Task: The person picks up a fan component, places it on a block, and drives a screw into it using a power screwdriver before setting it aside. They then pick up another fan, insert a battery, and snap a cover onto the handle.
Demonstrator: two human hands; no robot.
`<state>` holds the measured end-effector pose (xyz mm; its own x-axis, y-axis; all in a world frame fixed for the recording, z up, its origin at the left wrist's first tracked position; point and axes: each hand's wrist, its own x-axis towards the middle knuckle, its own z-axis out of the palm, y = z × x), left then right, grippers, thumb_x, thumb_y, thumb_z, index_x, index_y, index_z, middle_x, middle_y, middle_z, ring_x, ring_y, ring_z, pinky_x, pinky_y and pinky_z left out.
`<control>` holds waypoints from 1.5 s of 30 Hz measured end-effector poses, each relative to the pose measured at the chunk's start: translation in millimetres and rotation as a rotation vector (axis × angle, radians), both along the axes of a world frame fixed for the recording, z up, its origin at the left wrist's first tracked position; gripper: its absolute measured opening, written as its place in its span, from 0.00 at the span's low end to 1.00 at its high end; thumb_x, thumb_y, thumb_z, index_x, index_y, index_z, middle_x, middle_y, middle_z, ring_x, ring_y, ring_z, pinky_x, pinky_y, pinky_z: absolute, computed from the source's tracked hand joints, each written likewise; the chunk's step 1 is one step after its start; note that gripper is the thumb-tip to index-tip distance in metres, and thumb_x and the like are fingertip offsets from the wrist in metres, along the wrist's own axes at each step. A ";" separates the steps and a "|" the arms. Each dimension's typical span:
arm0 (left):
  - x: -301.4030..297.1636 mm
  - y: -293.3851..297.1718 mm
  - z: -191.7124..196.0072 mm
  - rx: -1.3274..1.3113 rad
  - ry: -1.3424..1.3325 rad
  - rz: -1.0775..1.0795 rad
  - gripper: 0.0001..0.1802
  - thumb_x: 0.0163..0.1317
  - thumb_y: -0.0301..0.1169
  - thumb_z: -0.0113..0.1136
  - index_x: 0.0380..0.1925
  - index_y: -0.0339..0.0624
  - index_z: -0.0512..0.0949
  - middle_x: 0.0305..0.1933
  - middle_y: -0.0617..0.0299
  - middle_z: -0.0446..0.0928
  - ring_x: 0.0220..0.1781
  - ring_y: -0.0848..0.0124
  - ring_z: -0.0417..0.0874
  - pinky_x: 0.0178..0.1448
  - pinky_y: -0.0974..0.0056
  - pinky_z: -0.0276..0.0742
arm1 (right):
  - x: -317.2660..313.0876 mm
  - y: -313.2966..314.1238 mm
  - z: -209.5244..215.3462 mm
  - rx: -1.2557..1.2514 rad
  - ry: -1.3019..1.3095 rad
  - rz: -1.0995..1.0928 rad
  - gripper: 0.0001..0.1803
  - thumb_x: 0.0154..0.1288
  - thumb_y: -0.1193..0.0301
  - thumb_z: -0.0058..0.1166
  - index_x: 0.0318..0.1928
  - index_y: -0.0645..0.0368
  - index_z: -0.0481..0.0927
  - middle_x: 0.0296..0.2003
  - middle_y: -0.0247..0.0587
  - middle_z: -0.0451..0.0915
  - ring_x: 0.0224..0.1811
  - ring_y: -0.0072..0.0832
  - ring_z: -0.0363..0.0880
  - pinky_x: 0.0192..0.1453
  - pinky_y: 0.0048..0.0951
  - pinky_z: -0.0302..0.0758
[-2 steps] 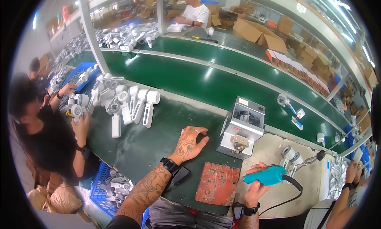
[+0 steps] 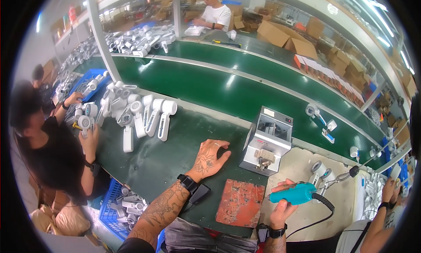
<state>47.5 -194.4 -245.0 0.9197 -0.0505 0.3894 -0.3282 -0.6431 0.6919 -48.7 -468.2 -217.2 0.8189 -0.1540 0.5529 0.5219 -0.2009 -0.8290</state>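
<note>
The turquoise plastic soldering iron (image 2: pixel 294 193) hides its tip; its black cord (image 2: pixel 316 218) leaves the lower edge.

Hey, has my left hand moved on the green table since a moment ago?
No. The left hand rests flat on the green table, the same way left of the grey metal box as before.

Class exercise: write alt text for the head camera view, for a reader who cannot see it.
A person's right hand holds a teal electric screwdriver over a workbench while the left hand rests open on the green mat. A grey screw feeder box and a reddish pad sit between them; white handheld devices pile up to the left.
</note>
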 end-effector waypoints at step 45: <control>0.8 -2.3 -2.3 0.041 -0.076 0.015 0.14 0.64 0.37 0.65 0.48 0.44 0.81 0.51 0.57 0.81 0.59 0.55 0.76 0.66 0.51 0.68 | 1.6 -1.8 0.6 -0.007 -0.017 -0.025 0.43 0.72 0.39 0.48 0.63 0.70 0.70 0.36 0.45 0.83 0.49 0.36 0.78 0.56 0.41 0.75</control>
